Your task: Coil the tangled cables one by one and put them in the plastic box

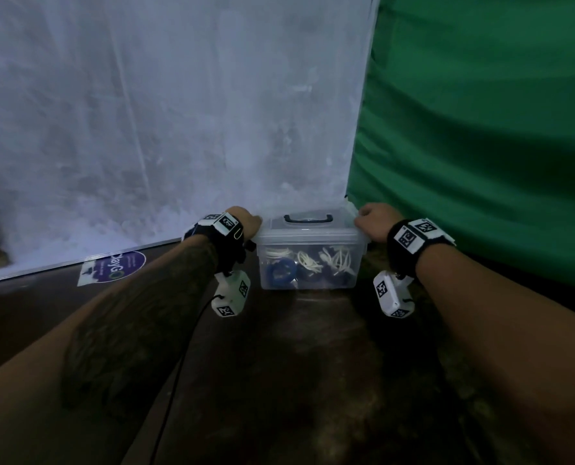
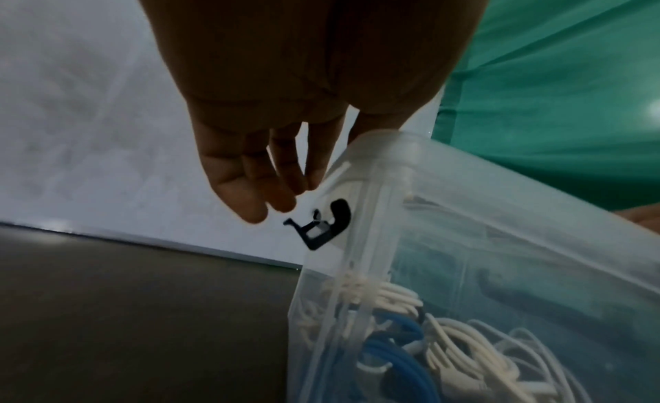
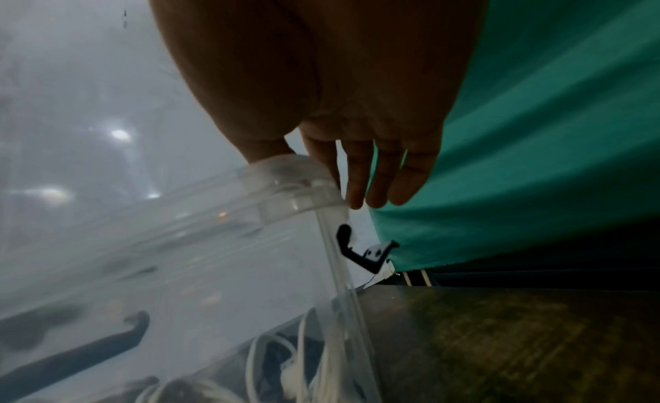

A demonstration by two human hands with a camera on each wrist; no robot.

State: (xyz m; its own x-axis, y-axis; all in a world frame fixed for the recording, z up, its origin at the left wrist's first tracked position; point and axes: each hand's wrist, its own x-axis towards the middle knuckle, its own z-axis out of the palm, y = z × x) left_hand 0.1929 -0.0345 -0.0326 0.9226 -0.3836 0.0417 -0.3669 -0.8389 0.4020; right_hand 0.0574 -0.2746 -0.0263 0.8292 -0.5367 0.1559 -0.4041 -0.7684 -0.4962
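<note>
One plastic box with its lid on is flanked by two hands: left hand and right hand are rested relaxed on the lid's ends, nothing being gripped. White cables and blue cables are seen inside, uncountable.

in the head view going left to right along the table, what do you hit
purple sticker → left hand → plastic box, white and blue cables inside → right hand → green cloth
</note>
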